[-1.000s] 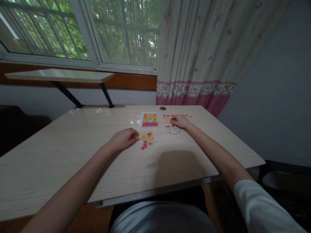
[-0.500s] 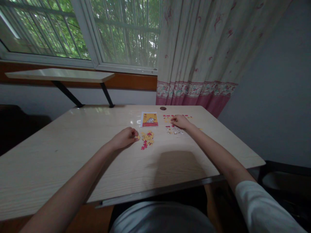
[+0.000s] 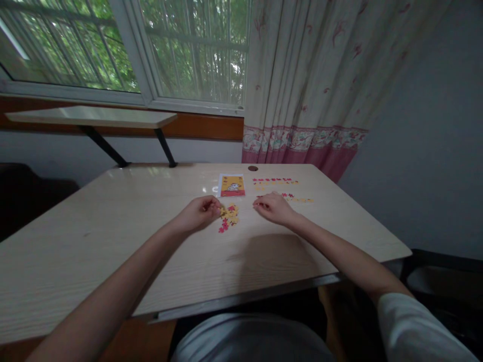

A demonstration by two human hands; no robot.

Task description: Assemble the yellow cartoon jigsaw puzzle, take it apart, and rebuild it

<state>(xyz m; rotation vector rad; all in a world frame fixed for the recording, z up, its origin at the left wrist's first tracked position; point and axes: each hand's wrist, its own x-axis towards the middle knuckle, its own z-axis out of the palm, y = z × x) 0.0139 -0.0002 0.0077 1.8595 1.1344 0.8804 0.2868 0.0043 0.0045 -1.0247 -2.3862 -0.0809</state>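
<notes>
My left hand [image 3: 204,211] is pinched at the left edge of a loose pile of yellow and red puzzle pieces [image 3: 231,213]. A yellow puzzle piece [image 3: 222,210] shows at its fingertips. My right hand [image 3: 275,207] hovers low over the table with its fingers drawn together, covering most of the white pieces; anything in its fingertips is too small to make out. Behind it lie a row of red puzzle pieces [image 3: 272,179] and a row of yellow ones [image 3: 279,184]. More yellow pieces [image 3: 304,200] stick out to the right of that hand.
A picture card [image 3: 233,186] with a white animal on yellow and red lies between and beyond my hands. The wooden table [image 3: 113,241] has a round cable hole [image 3: 252,168] at its back edge. A raised shelf [image 3: 94,116] stands at the back left, before the window.
My right hand has come back toward me from the yellow row to over the white pieces. My left hand has shifted slightly right, with its fingertips now at the pile.
</notes>
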